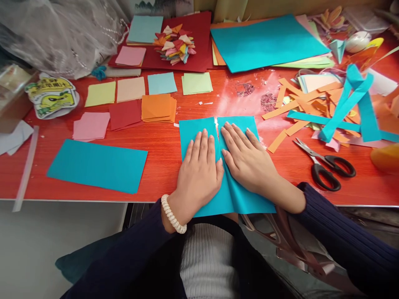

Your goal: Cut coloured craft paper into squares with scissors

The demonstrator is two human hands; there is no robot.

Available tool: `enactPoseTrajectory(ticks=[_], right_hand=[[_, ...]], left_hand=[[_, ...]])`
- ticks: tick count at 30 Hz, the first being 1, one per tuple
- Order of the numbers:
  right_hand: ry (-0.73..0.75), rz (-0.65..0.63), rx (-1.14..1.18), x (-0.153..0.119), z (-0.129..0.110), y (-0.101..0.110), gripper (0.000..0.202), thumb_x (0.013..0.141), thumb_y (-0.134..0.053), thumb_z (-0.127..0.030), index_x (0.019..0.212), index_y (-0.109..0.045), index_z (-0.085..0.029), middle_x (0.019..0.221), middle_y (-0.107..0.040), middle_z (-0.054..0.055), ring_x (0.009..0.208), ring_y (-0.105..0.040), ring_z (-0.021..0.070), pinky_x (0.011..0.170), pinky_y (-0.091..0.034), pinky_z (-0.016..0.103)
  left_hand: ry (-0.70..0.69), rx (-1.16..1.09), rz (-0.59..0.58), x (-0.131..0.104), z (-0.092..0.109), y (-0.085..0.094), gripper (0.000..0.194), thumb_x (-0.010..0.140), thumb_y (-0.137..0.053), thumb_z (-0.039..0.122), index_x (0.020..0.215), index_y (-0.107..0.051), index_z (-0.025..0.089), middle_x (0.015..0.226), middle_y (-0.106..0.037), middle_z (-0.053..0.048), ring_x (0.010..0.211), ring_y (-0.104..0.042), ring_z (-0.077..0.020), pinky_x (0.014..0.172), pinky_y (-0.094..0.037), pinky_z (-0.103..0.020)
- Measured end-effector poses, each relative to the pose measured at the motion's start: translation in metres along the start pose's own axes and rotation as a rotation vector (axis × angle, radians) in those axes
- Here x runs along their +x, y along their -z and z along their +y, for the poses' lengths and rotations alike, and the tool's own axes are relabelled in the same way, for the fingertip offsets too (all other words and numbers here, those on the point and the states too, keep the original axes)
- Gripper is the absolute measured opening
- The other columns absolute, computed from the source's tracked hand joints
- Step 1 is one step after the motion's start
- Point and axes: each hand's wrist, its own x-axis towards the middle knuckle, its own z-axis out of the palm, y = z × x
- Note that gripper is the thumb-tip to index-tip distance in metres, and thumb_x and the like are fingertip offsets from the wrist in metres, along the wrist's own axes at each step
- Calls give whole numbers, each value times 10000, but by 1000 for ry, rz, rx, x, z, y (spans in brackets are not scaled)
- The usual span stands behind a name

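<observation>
Head view: the left hand (201, 174) and right hand (247, 160) lie flat, palms down and slightly apart, on a turquoise paper sheet (230, 191) at the near edge of the red table (162, 166). Neither hand grips anything; the fingers point toward the far side. A split with a pale, ragged edge runs from the sheet's far edge down between the hands, and the near part buckles into a crease and overhangs the table edge.

Left of it, well apart, lies a turquoise paper rectangle (98, 166). Small stacks of paper squares sit beyond that on the far left: pink (91, 125), red (124, 115), orange (157, 109), yellow-green (100, 94), peach (131, 89), light blue (162, 83) and pale green (197, 83). The orange stack comes close to the sheet's far left corner.

On the right, black-handled scissors (324, 163) rest open near the right forearm, with a heap of orange paper strips (307, 101) and turquoise strips (346, 104) beyond. Large paper sheets (268, 41) and a folded-paper ring (176, 45) occupy the far side.
</observation>
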Motion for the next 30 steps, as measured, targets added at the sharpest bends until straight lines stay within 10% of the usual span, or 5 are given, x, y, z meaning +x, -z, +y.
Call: enactPoseTrajectory(ticks=[30], right_hand=[[-3,-4,18,0,-1,2,553,983,-224,-305,1455,-306,-29,1532,-265,123,1430,-216,225,1166,-179,442]], left_hand=[[26,-27,21,-1,2,0,574,955,-282,304,1433,-263,-13,1526,-211,-215,1435,-155,-288,1178,-184,-475]])
